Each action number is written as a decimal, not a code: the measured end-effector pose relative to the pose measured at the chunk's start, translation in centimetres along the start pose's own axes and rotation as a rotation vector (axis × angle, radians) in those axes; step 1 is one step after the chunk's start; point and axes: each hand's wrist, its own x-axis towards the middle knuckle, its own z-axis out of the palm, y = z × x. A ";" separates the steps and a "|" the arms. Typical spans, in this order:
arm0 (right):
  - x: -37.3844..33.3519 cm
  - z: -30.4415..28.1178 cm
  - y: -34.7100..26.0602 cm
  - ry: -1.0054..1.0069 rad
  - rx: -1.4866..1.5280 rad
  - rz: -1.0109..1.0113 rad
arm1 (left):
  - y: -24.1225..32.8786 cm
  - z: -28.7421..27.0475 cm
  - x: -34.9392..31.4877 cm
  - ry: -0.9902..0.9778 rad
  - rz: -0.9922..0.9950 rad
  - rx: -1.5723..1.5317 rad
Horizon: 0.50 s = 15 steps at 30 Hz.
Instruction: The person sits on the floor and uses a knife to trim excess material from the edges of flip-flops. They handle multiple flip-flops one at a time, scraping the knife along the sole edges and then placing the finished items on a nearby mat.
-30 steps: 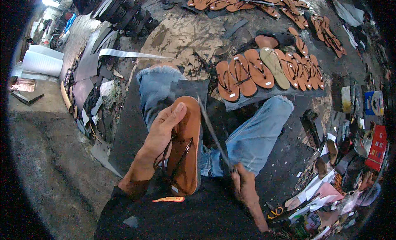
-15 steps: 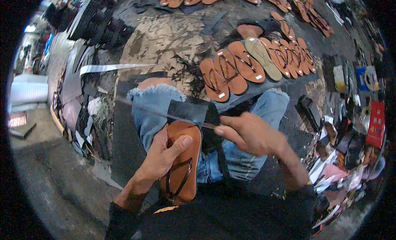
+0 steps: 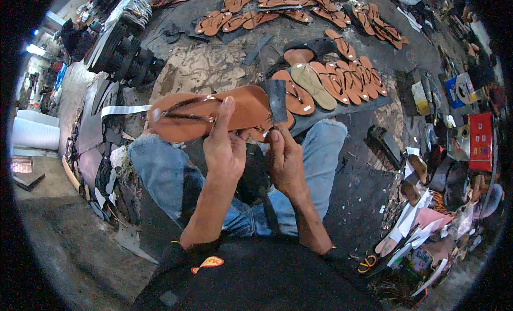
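My left hand (image 3: 224, 150) grips a brown flip-flop (image 3: 240, 105) raised above my lap, thumb across its footbed. The sandal lies sideways, its dark glossy straps toward the left. A flat black flap (image 3: 277, 100) stands at its right end. My right hand (image 3: 286, 158) is closed at the flap's lower edge, fingertips close to the sandal. What those fingers hold is hidden; the knife seen earlier cannot be made out.
Several finished brown flip-flops (image 3: 350, 78) stand in a row beyond my right knee, with one olive flip-flop (image 3: 315, 86) among them. More sandals (image 3: 256, 19) lie farther back. Scraps (image 3: 417, 220) heap up at right, near a red box (image 3: 481, 140). Black stacked material (image 3: 125, 54) stands far left.
The flip-flop has come up from my lap and swung sideways, carried by my left hand. My right hand has moved left and turned upward. The knife blade no longer shows.
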 end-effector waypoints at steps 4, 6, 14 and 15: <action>-7.2 -2.2 1.9 0.070 -0.176 -0.098 | 1.7 0.3 -1.4 0.020 -0.127 -0.198; -11.6 -4.0 3.7 0.066 -0.340 -0.095 | 1.6 -1.1 -2.4 -0.121 -0.038 -0.259; -7.3 -8.8 -2.6 -0.303 -0.492 0.086 | 0.6 -6.2 -6.5 -0.177 -0.124 0.000; -6.5 -9.4 -2.9 -0.378 -0.501 0.074 | 0.7 -6.5 -6.5 -0.169 -0.147 0.043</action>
